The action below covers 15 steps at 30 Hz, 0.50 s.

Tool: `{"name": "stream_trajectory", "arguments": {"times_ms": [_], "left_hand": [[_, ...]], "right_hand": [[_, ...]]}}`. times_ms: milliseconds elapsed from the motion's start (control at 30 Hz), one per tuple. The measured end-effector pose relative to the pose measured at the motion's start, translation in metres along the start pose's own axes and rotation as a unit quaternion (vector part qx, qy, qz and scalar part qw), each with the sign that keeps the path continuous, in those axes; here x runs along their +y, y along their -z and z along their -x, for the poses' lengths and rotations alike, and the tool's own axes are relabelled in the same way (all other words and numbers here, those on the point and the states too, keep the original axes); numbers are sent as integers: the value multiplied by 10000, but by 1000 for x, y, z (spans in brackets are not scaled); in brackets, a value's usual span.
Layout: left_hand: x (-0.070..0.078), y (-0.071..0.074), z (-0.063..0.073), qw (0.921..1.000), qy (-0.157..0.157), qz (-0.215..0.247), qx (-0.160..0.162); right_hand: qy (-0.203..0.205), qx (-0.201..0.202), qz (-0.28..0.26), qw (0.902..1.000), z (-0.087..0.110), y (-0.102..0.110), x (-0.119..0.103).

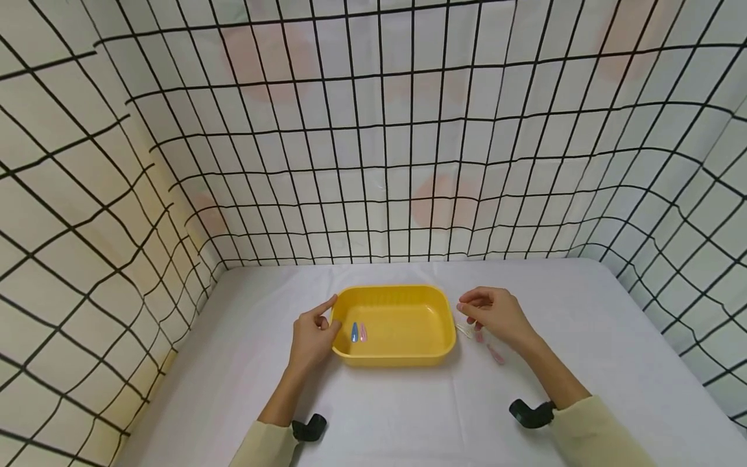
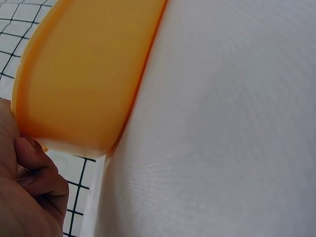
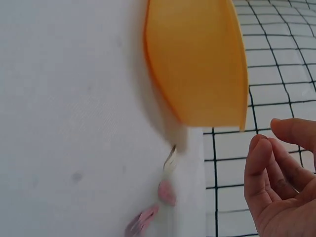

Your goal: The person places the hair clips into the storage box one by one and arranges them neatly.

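A yellow tray (image 1: 403,360) lies on the white cloth. My left hand (image 1: 310,338) holds its left end, the thumb over the rim and the other fingers outside. In the tray near that thumb lie a blue hair clip (image 1: 354,332) and a pink hair clip (image 1: 364,333). My right hand (image 1: 496,316) is raised just beyond the tray's right end, fingers loosely bent. In the right wrist view a gap shows between thumb and index finger, with nothing visible in it. Below it on the cloth lie a whitish clip (image 3: 170,159), a pink clip (image 3: 167,192) and another pink clip (image 3: 142,220).
White cloth covers the table (image 1: 403,415). A black wire grid (image 1: 382,143) backed by pale sheeting stands behind the table and along both sides. Dark camera mounts (image 1: 532,414) sit on both wrists, by the pale sleeves.
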<state>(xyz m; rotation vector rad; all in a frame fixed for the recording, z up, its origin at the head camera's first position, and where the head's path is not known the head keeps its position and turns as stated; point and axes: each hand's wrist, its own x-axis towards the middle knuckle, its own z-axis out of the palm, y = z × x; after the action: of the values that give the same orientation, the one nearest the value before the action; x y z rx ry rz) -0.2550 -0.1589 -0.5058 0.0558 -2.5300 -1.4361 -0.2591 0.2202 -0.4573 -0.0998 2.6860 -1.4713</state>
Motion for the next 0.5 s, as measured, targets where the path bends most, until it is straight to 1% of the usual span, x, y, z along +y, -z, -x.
{"name": "stream_trajectory", "arguments": {"times_ms": [200,333,500], "left_hand": [[0,0,0,10000,42,-40,18],[1,1,-1,9999,60,-92,-11],[1,0,-1,9999,124,-95,-30]], "right_hand": [[-71,38,183,9998,4,11,22],[-220,60,305,9993,7,13,35],[-322,117,460,9984,10,14,45]]}}
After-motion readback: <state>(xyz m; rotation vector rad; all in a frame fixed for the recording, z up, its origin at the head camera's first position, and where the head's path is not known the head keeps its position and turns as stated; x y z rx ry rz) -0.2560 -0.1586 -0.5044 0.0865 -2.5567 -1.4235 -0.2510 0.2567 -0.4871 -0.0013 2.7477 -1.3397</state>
